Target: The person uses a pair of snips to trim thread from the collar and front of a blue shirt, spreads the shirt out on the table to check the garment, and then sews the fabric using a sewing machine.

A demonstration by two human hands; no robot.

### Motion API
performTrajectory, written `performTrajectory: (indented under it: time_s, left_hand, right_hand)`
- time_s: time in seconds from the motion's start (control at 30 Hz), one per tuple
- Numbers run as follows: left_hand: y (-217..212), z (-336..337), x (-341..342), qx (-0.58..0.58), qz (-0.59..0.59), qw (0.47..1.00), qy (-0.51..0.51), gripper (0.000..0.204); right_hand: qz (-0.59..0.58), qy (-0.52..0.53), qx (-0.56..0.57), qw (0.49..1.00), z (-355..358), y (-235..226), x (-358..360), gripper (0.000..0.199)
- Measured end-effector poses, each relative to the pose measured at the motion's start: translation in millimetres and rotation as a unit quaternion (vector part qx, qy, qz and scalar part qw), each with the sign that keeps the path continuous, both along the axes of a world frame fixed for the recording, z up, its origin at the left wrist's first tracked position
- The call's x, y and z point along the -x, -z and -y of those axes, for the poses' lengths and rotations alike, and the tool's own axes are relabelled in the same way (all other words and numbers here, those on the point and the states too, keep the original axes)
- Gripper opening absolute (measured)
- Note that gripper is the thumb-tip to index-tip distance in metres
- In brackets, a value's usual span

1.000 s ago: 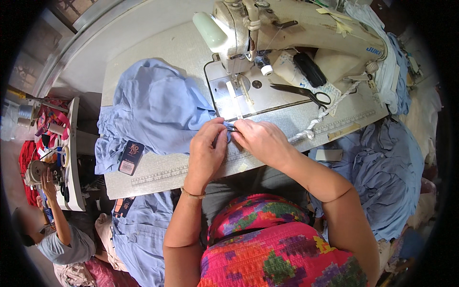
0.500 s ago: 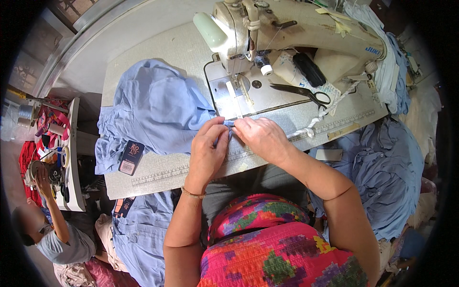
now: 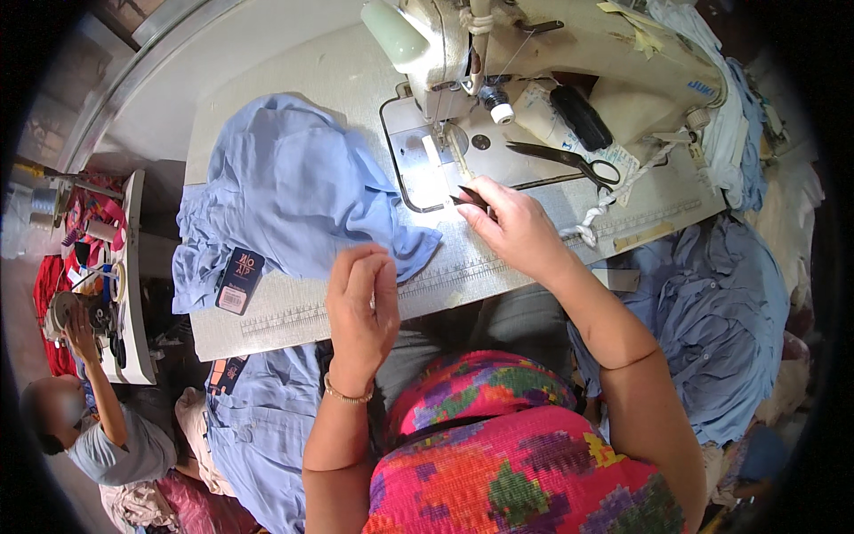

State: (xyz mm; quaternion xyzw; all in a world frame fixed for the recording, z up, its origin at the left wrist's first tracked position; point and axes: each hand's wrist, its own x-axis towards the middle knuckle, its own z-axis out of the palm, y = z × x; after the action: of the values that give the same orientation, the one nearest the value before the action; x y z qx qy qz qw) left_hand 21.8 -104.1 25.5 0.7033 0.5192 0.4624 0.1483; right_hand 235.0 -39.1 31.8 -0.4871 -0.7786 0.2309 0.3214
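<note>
Over the sewing table's front edge, my left hand (image 3: 363,307) is raised with fingers curled and thumb pressed to them; whatever it pinches, if anything, is too small to see. My right hand (image 3: 516,230) grips small dark thread snips (image 3: 471,199), their two points apart and directed left, just in front of the machine's needle plate. A light blue garment (image 3: 298,182) lies bunched on the table left of the needle, its near corner beside my left hand. From its left end hangs a dark tag (image 3: 240,280). A white strip (image 3: 435,160) stands by the presser foot.
The sewing machine (image 3: 614,40) spans the back. Black-handled scissors (image 3: 569,158), a black case (image 3: 580,117) and a twisted white cord (image 3: 583,230) lie on the right. Blue garments (image 3: 703,329) are heaped to the right, others (image 3: 267,436) below left. Another person (image 3: 120,445) works far left.
My hands have parted from the garment's edge. The left drew back toward me; the right moved up and right, and dark snips now show in it. The garment's corner lies loose.
</note>
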Motion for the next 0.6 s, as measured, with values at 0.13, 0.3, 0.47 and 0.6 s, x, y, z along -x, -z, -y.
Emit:
performTrajectory:
  time_s: [0.13, 0.3, 0.47, 0.6]
  left_hand:
    - [-8, 19, 2, 0.077, -0.163, 0.981, 0.070, 0.013]
    - [4, 9, -10, 0.048, -0.122, 0.991, -0.001, 0.016]
    - [14, 0, -16, 0.037, -0.123, 0.992, -0.018, 0.015]
    - [18, -4, -16, 0.039, -0.123, 0.991, -0.017, 0.013]
  right_hand:
    - [-0.057, -0.047, 0.053, 0.996, 7, -3, -2, 0.022]
    - [-0.040, -0.111, 0.030, 0.993, 16, -1, 10, 0.023]
    - [-0.008, -0.103, 0.012, 0.995, 19, 0, 10, 0.022]
    - [0.011, -0.116, 0.026, 0.993, 24, 1, 10, 0.024]
